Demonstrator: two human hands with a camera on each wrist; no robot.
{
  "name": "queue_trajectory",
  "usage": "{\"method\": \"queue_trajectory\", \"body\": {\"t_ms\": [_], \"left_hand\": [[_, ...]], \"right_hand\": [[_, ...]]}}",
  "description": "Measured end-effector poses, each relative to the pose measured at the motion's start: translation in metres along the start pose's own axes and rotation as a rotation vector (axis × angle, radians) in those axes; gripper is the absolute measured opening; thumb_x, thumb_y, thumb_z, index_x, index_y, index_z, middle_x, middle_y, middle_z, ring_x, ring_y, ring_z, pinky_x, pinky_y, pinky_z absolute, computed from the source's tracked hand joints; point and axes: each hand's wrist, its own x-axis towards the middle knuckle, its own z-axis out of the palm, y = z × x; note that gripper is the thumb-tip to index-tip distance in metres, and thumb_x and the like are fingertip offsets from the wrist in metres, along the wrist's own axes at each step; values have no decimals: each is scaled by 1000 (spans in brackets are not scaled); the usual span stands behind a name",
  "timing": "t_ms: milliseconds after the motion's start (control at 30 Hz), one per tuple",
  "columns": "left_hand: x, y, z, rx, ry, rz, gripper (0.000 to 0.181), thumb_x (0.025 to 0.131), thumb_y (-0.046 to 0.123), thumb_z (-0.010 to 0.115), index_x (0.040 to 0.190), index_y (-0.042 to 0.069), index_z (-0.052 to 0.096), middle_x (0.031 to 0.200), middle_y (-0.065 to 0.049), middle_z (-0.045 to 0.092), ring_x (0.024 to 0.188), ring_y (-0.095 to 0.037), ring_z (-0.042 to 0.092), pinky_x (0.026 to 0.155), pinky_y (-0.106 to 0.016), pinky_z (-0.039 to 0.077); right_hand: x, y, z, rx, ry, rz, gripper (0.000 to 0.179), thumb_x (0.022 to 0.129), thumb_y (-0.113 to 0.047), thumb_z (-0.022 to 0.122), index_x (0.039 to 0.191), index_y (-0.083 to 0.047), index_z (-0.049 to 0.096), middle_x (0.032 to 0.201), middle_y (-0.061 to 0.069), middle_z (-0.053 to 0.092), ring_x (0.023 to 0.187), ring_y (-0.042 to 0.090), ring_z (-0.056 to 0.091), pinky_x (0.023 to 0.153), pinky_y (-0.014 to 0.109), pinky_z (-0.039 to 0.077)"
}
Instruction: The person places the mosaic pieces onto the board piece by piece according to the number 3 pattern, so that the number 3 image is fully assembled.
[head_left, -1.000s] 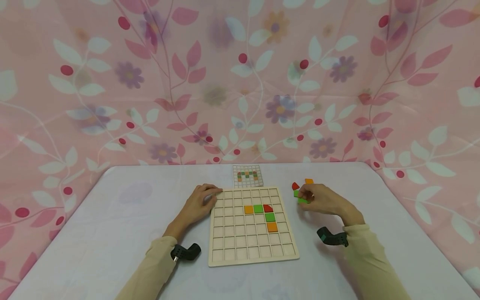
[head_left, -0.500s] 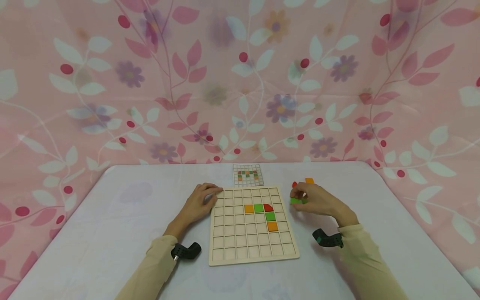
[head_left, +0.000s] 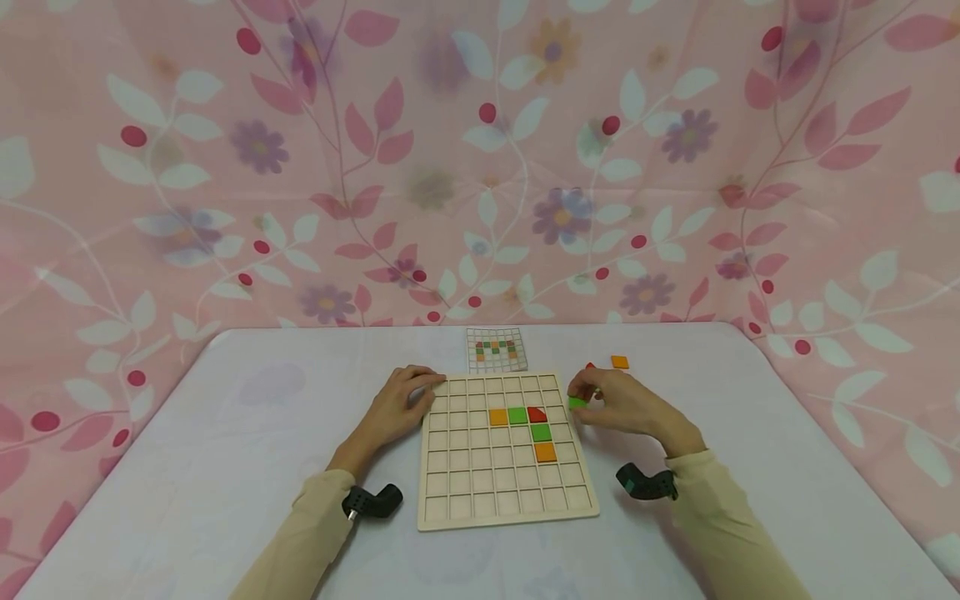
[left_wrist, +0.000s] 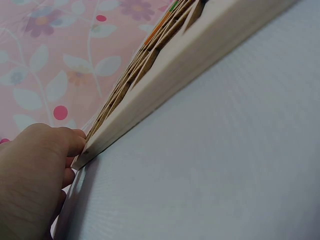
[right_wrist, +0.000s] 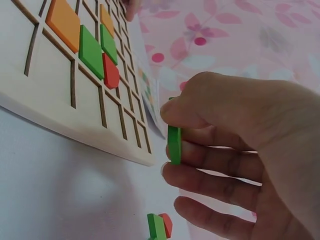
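Observation:
My right hand (head_left: 626, 402) pinches a green square tile (right_wrist: 174, 145) between thumb and fingers, just right of the wooden grid board (head_left: 480, 483). In the right wrist view, the tile stands on edge above the table. My left hand (head_left: 393, 406) touches the board's far left corner, its fingertips resting at the rim (left_wrist: 86, 152). On the board, an orange tile (head_left: 498, 417), a green tile (head_left: 517, 415) and a red tile (head_left: 537, 414) with a cut or rounded corner lie in a row. Below the red one sit another green tile (head_left: 541, 432) and an orange tile (head_left: 545, 452).
A patterned card (head_left: 497, 350) with a printed grid lies behind the board. An orange tile (head_left: 619, 362) lies beyond my right hand. Near it are a loose green tile (right_wrist: 156, 227) and a red tile (right_wrist: 167, 225), mostly hidden in the head view. A floral cloth hangs behind the table.
My right hand has moved left from the loose tiles to the board's right edge, carrying the green tile. My left hand and the tiles on the board have stayed put.

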Motion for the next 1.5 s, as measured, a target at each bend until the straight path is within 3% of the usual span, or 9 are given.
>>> {"method": "queue_trajectory", "body": {"t_ms": [300,600,1133,1300,1500], "left_hand": [[0,-2,1,9,-8,1,28,92,14,61,119,15,67,120,-7,60,109,-27,51,92,-47,43],[0,-2,0,12,-32,-9,29,92,16,61,122,15,65,122,-6,59,113,-26,49,95,-47,42],[1,-3,1,4,-6,6,28,91,14,62,118,14,67,119,-7,60,107,-26,51,91,-46,43],[1,-3,1,5,-1,9,27,92,14,61,118,13,67,117,-8,60,106,-26,51,90,-47,43],[1,-4,1,10,1,17,27,92,14,60,117,13,68,117,-8,60,105,-27,51,89,-47,44]], "right_hand": [[3,-4,4,0,29,-27,23,82,-20,72,102,-14,63,92,-5,62,88,15,57,82,38,49],[4,-11,8,-21,66,-74,21,82,-21,72,101,-16,63,91,-7,61,86,11,56,78,30,48],[10,-19,19,-43,43,-130,24,82,-21,73,103,-13,65,94,-4,63,90,18,59,84,41,50],[12,-24,24,-87,52,-128,22,84,-24,72,103,-15,65,94,-6,61,89,15,57,79,32,50],[15,-29,30,-124,78,-185,22,84,-25,72,102,-15,64,97,-5,62,90,12,57,78,29,50]]}}
